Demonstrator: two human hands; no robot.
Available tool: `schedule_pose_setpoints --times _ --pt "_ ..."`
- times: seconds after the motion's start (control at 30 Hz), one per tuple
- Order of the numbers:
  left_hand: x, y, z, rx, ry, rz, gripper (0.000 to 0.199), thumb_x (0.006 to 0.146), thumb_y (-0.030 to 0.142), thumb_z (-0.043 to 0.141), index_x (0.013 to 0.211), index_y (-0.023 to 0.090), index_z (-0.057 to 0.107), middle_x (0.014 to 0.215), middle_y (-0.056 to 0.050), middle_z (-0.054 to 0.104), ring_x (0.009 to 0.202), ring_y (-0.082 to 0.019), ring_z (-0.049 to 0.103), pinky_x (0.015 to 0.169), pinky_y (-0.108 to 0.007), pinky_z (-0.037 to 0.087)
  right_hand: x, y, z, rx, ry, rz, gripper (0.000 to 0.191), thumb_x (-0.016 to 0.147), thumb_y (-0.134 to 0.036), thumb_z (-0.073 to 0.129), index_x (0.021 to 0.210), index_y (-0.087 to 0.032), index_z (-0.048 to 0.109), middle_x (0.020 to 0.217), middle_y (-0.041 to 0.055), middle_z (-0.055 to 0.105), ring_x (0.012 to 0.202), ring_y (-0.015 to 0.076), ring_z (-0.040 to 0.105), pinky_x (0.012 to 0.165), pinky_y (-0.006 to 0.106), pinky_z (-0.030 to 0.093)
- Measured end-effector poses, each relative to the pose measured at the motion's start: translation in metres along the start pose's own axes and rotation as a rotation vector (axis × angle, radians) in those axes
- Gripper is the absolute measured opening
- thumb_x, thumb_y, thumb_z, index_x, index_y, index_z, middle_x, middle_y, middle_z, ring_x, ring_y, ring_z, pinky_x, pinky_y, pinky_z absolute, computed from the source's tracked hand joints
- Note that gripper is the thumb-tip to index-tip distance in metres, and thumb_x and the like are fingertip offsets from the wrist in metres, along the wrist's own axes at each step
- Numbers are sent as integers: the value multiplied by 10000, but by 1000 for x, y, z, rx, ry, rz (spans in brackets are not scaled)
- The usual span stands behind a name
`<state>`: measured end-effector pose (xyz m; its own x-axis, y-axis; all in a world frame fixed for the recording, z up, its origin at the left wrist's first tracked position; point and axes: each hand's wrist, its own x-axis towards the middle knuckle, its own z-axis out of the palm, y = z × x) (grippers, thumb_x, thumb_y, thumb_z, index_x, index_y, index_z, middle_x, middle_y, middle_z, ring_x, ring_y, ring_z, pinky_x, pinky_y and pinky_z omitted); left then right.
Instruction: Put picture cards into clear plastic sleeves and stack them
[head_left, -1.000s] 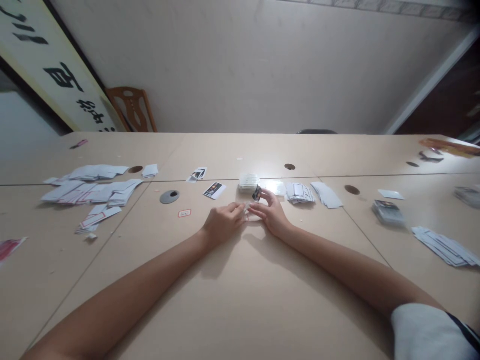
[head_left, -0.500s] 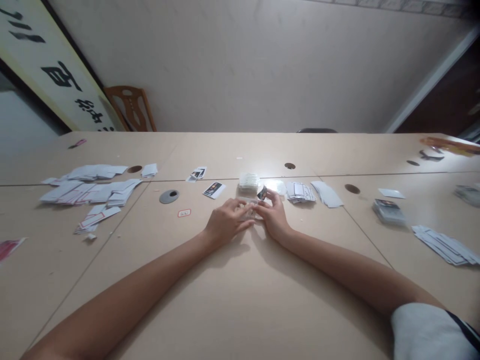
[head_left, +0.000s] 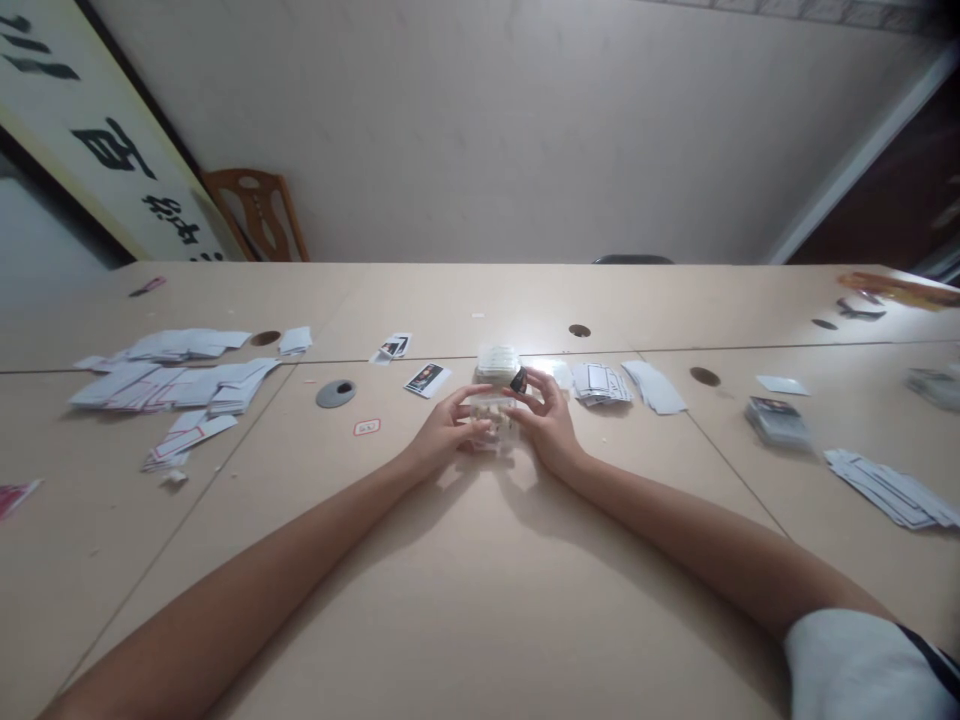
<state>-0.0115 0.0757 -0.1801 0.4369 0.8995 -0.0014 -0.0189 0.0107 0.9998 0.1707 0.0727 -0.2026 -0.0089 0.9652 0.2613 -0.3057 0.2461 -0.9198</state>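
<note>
Between my hands is a small clear plastic box (head_left: 493,422) with small pale contents that I cannot make out. My left hand (head_left: 442,437) grips its left side, thumb at the front and fingers along the far edge. My right hand (head_left: 555,428) is closed on the right side. A small dark printed piece (head_left: 518,380), perhaps a sticker or card, shows at the right fingertips. Just behind the box stands a stack of similar clear boxes (head_left: 498,360), partly covered by my fingers.
White folded papers (head_left: 180,385) spread on the left. Printed cards (head_left: 427,379) lie left of the boxes, near a grey cable grommet (head_left: 335,393). To the right are paper piles (head_left: 600,384), white strips (head_left: 655,388) and a stack of clear cases (head_left: 778,424).
My left hand has shifted from over the top of the box to its left side. The box now shows more of its face and appears tilted up. My right hand stays close to the same spot.
</note>
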Motion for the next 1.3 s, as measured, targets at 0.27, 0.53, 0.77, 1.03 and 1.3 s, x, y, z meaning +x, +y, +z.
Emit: schedule_pose_setpoints --times 0.27,0.53,0.77,1.03,1.3 --pt "-9 4 15 -62 105 -53 506 753 372 733 1090 222 385 1017 -93 683 734 -194 702 475 -198 532 20 -13 -18 -192 167 -126 136 797 -342 662 886 -239 656 808 0 624 752 138 573 711 293 490" --pt "-6 -3 14 -140 124 -87 482 761 451 717 1035 222 393 873 -11 655 688 -138 658 553 -259 578 9 -24 -9 -279 -53 -118 128 814 -363 674 845 -249 720 623 -21 593 447 79 422 422 233 335" --pt "-6 -6 11 -187 69 -89 469 782 458 700 1067 226 409 869 0 640 639 -109 633 599 -300 593 -5 -30 2 -408 -175 -23 293 840 -358 644 1098 -226 689 495 -59 511 387 71 421 392 217 377" --pt "-5 -6 10 -173 51 -126 474 786 530 666 1030 208 418 900 -25 645 676 -162 692 579 -284 580 -11 -24 7 -414 -129 -19 228 819 -379 670 917 -194 580 550 -39 568 416 95 514 407 213 408" --pt "-6 -6 8 -141 -7 -106 472 788 507 677 1037 206 412 921 -41 651 755 -207 710 614 -313 587 -13 -21 7 -404 -78 -1 231 809 -379 674 844 -200 532 553 -35 576 439 115 558 414 217 423"
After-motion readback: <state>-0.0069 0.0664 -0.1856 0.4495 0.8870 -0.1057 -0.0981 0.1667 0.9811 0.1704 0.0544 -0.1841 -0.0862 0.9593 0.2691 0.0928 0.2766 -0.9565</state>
